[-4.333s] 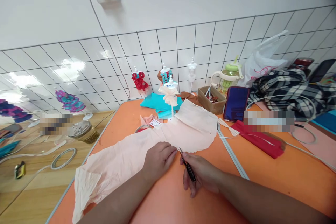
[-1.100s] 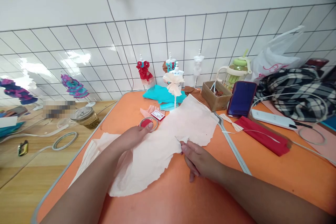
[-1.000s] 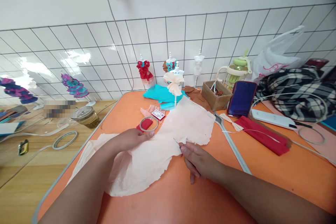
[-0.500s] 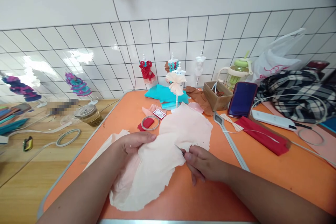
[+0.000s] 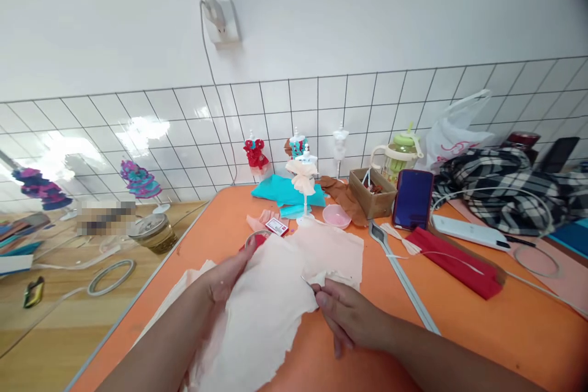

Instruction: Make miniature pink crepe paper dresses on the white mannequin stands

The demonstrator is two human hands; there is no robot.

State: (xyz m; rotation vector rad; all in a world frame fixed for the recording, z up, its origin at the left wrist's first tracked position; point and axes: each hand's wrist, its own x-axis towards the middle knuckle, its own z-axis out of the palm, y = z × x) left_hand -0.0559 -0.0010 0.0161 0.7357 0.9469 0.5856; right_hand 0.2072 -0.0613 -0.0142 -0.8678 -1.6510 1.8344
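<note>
A large, thin, pale pink sheet (image 5: 266, 306), cloth or crepe paper, spreads over the orange table with wavy, ragged edges. At its upper left edge is my left hand (image 5: 227, 275), thumb on top and the other fingers hidden beneath the sheet. My right hand (image 5: 342, 309) is closed around small scissors (image 5: 311, 286) at the sheet's right side. Only a thin metal tip of them shows; the handles are hidden in my fingers. Beyond the sheet stands a small white dress form (image 5: 305, 171) wearing a pale pink ruffle.
Behind are red-dressed (image 5: 256, 156) and bare white (image 5: 340, 144) dress forms, turquoise material (image 5: 271, 191), a pink bowl (image 5: 337, 217) and a cardboard box (image 5: 372, 195). To the right are a phone (image 5: 412, 199), grey strap (image 5: 404, 278) and red material (image 5: 459, 263). A glass jar (image 5: 154, 233) stands left.
The view has tilted up, so everything sits lower in the picture. My left hand has shifted left and up along the sheet's edge. My right hand still holds the scissors against the sheet.
</note>
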